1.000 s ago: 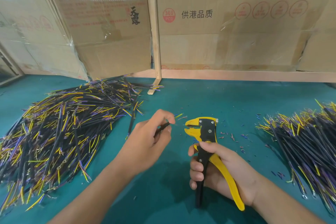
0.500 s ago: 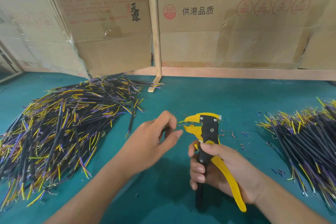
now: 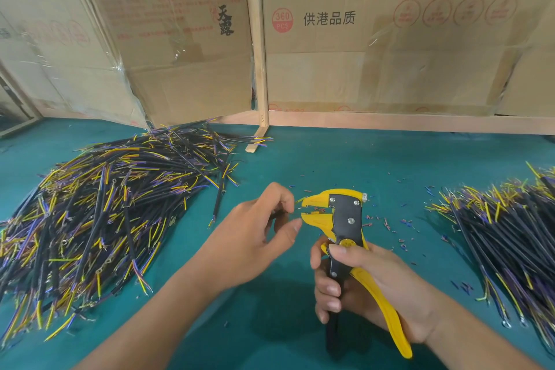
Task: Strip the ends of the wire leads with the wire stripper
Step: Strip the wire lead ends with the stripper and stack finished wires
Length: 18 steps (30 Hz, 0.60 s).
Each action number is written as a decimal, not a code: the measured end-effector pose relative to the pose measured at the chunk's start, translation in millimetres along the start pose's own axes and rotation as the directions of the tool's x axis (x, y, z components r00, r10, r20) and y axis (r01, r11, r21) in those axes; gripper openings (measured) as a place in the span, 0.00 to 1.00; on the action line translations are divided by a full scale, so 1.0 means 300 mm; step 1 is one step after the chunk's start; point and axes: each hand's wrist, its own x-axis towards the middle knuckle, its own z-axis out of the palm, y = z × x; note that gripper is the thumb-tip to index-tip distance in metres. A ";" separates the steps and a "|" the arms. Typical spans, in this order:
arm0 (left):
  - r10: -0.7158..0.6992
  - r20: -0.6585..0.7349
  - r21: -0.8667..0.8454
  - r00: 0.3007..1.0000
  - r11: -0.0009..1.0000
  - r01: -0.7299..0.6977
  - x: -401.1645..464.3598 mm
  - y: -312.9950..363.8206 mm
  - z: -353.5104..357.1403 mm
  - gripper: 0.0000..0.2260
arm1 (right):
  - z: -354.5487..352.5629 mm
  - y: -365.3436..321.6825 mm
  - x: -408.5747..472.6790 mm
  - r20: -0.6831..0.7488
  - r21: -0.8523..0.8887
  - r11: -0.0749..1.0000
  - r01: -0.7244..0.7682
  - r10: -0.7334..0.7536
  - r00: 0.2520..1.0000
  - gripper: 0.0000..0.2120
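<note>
My right hand (image 3: 366, 294) grips the handles of a yellow and black wire stripper (image 3: 345, 219), held upright with its jaws pointing left. My left hand (image 3: 255, 237) pinches a thin wire lead (image 3: 295, 211) between thumb and fingers. The lead's tip lies between the stripper's jaws. Most of that lead is hidden inside my hand.
A big heap of black, yellow and purple wire leads (image 3: 99, 213) covers the green table (image 3: 330, 165) on the left. A second heap (image 3: 504, 225) lies at the right edge. Small bits of stripped insulation (image 3: 390, 225) are scattered right of the stripper. Cardboard boxes (image 3: 390, 39) stand behind.
My left hand has moved right, bringing the lead's tip from just short of the stripper into its jaws. The right hand and stripper have kept nearly still.
</note>
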 end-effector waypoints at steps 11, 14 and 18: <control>-0.021 0.028 -0.016 0.999 1.000 0.022 -0.003 0.005 0.006 0.07 | 0.010 -0.005 -0.006 -0.007 -0.046 0.999 -0.026 0.026 1.000 0.14; -0.038 0.026 -0.021 0.999 0.999 0.039 -0.001 0.012 0.010 0.08 | 0.013 -0.005 -0.006 -0.007 -0.054 0.998 -0.022 0.022 1.000 0.14; -0.049 0.026 -0.032 0.998 0.998 0.049 -0.001 0.016 0.010 0.10 | 0.017 -0.002 -0.007 -0.012 -0.062 0.998 -0.024 0.023 1.000 0.14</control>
